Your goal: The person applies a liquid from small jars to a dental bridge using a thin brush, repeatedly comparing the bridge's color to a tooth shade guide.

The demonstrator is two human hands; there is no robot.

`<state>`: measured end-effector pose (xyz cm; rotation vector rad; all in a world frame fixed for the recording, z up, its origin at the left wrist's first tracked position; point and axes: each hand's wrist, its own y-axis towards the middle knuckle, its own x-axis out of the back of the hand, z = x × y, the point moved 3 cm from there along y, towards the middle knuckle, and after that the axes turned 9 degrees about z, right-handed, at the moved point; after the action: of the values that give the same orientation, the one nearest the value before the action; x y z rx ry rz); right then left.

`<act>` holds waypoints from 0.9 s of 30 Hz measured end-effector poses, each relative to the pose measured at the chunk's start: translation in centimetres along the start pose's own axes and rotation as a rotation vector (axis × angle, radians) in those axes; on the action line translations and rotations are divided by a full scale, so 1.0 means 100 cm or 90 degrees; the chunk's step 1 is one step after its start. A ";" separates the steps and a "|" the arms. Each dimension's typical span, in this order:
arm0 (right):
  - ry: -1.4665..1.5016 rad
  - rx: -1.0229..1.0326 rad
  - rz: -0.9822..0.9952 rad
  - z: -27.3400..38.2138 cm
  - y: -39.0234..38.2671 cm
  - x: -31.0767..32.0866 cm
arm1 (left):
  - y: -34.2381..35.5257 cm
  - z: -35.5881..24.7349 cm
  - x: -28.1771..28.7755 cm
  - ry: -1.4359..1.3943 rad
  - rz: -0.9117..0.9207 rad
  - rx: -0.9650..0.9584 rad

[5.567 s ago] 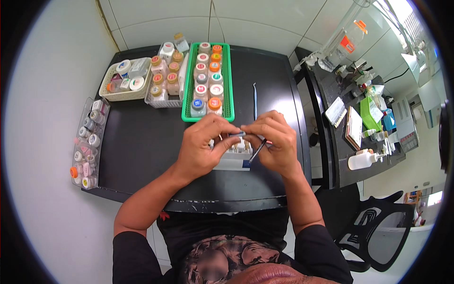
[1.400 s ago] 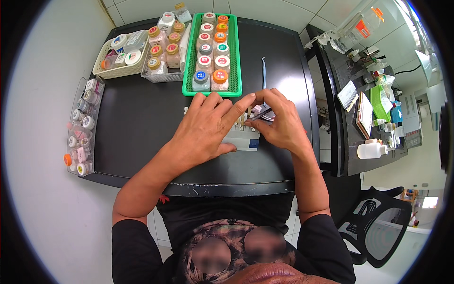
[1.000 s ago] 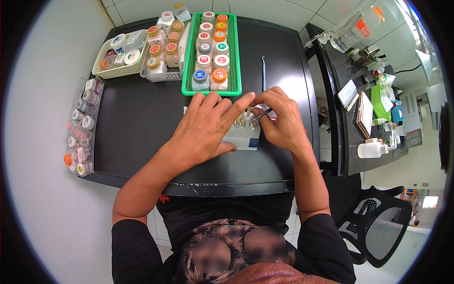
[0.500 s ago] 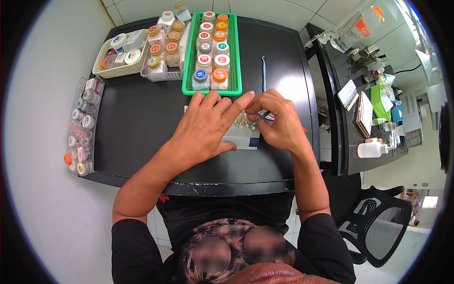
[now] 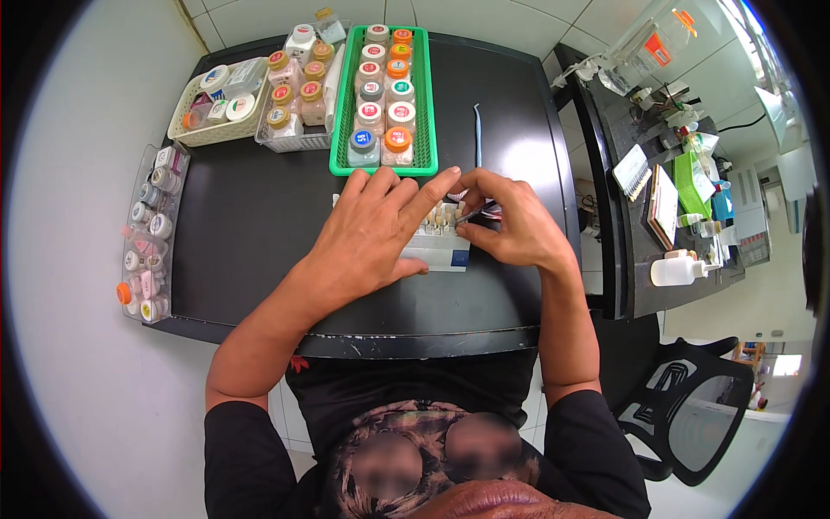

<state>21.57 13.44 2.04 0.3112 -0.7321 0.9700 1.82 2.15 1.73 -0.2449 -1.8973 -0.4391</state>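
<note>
A tooth shade guide (image 5: 439, 256), a pale flat holder with a row of tooth-coloured tabs (image 5: 442, 218) and a blue corner, lies on the black table. My left hand (image 5: 367, 225) rests over its left part, fingers stretched and thumb apart. At the right end of the row, my right hand (image 5: 510, 216) pinches a thin dark piece (image 5: 473, 212) between thumb and fingers. Its tip meets the last tabs; fingers cover part of it, so its exact kind is unclear. A reddish, striped item behind the right fingers is mostly hidden.
A green basket (image 5: 432, 130) of capped powder jars stands beyond my hands, with a light-blue slim tool (image 5: 478, 134) to its right. Further left are a clear bin (image 5: 298, 141), a cream basket (image 5: 216, 134) and a jar rack (image 5: 164, 251). A side counter (image 5: 635, 277) holds bottles and notebooks.
My right hand has shifted slightly and its fingers have opened out a little, so more of the tabs shows. The left hand stays nearly still on the shade guide.
</note>
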 end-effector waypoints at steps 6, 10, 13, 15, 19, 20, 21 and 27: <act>0.006 0.014 0.019 -0.005 0.002 -0.005 | 0.001 -0.001 0.001 -0.005 0.010 0.005; -0.031 0.067 0.007 0.000 0.001 -0.005 | 0.001 -0.001 0.001 0.001 0.018 0.008; -0.046 0.067 0.009 0.002 0.000 -0.007 | 0.001 -0.001 0.000 0.000 0.012 0.004; -0.042 0.055 0.017 0.001 0.000 -0.010 | 0.002 0.000 0.000 0.002 0.016 0.007; -0.066 0.069 0.005 -0.005 0.000 -0.015 | 0.002 0.000 0.001 0.001 0.018 0.010; -0.060 0.062 0.012 -0.007 0.000 -0.015 | 0.002 -0.001 0.001 0.002 0.019 0.010; -0.060 0.063 0.013 -0.006 0.000 -0.016 | 0.002 -0.001 0.001 -0.003 0.020 0.011; -0.036 0.076 0.017 -0.003 0.000 -0.018 | 0.002 0.000 0.002 -0.009 0.020 0.014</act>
<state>21.03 12.49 0.54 0.4354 -0.7330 1.0356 1.83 2.31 1.95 -0.2625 -1.9091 -0.3959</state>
